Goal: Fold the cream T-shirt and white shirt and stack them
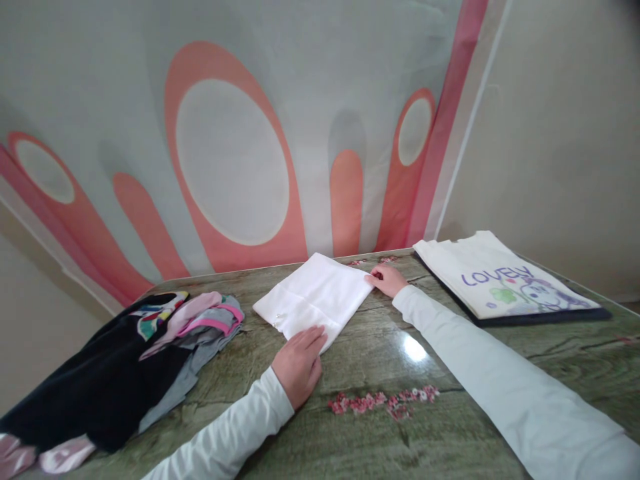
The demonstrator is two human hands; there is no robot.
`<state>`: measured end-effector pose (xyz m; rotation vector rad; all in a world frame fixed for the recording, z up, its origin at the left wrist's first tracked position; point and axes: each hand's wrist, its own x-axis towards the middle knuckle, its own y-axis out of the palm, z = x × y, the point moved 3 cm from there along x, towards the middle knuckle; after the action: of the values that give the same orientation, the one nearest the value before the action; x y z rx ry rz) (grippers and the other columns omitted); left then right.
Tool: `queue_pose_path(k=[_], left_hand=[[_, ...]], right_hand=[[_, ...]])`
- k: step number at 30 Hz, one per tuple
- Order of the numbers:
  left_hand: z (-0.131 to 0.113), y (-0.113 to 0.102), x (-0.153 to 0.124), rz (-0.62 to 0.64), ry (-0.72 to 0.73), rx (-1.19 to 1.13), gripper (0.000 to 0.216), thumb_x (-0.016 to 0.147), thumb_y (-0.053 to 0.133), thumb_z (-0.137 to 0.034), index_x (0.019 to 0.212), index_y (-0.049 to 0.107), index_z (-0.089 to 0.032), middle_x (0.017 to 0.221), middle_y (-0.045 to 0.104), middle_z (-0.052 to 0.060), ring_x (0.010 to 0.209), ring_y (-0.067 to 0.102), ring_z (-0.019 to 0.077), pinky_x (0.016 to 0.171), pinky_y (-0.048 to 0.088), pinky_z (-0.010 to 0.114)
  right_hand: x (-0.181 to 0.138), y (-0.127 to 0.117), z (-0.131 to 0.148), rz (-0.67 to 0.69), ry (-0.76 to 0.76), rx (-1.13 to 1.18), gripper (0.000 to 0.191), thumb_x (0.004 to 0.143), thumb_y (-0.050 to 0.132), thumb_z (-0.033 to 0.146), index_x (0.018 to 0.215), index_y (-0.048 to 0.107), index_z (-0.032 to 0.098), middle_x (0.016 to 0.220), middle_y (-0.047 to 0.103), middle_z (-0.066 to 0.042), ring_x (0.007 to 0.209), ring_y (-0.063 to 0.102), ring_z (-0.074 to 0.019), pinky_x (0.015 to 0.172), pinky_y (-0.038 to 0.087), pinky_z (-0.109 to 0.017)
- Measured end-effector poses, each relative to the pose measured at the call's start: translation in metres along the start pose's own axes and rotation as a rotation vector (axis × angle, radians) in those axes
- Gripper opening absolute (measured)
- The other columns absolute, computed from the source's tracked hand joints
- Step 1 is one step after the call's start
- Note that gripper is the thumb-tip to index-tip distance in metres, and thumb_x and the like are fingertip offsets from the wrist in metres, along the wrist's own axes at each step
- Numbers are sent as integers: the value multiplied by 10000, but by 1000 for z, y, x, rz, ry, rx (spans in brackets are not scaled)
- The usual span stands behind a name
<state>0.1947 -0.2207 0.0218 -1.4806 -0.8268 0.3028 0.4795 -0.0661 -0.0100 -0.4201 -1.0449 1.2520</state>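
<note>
A folded white cloth point(317, 293) lies on the green marbled table point(450, 427). My left hand point(299, 363) rests flat on the cloth's near corner with its fingers stretched out and together. My right hand point(386, 279) touches the cloth's far right corner with the fingers curled down on its edge. Both arms wear pale long sleeves.
A pile of dark, grey and pink clothes point(125, 360) lies at the left of the table. A cream tote bag printed LOVELY point(505, 283) lies on a dark board at the right. A wall with pink and grey shapes point(230, 167) stands behind the table.
</note>
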Motion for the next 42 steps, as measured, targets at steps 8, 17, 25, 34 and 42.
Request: queue_pose_path(k=[8, 17, 25, 34, 42], left_hand=[[33, -12, -20, -50, -95, 37, 417, 758, 429, -130, 1155, 531, -206, 1231, 497, 82, 1175, 406, 242, 976, 342, 443], [48, -19, -19, -165, -154, -81, 185, 821, 477, -259, 926, 616, -195, 1040, 579, 81, 1030, 514, 208, 884, 429, 353], [42, -26, -17, -143, -163, 21, 251, 769, 465, -174, 995, 573, -193, 977, 531, 73, 904, 520, 199, 825, 432, 336], [43, -19, -20, -104, -314, 73, 318, 759, 457, -231, 1071, 469, -171, 913, 461, 62, 753, 520, 177, 706, 454, 305], [31, -23, -19, -57, -347, 31, 422, 697, 494, -216, 1112, 426, -183, 928, 454, 54, 750, 521, 170, 715, 451, 298]], right_hand=[[-17, -8, -4, 58, 8, -89, 270, 670, 551, 391, 482, 518, 200, 499, 518, 14, 496, 425, -128, 509, 286, -253], [-33, -18, -3, 88, -9, 247, 257, 762, 463, 419, 760, 554, 179, 655, 568, -5, 592, 505, -134, 562, 399, -245], [-57, -43, 17, 166, -370, 231, 426, 654, 585, 209, 1076, 547, 180, 1093, 521, -92, 941, 526, -196, 832, 432, -328], [-59, -34, 24, -19, -622, -76, 321, 727, 488, 117, 1008, 612, 211, 1051, 573, -70, 952, 541, -195, 854, 443, -371], [-61, -31, 23, -17, -612, -203, 284, 786, 453, 138, 998, 623, 223, 1054, 597, -42, 939, 562, -183, 840, 467, -341]])
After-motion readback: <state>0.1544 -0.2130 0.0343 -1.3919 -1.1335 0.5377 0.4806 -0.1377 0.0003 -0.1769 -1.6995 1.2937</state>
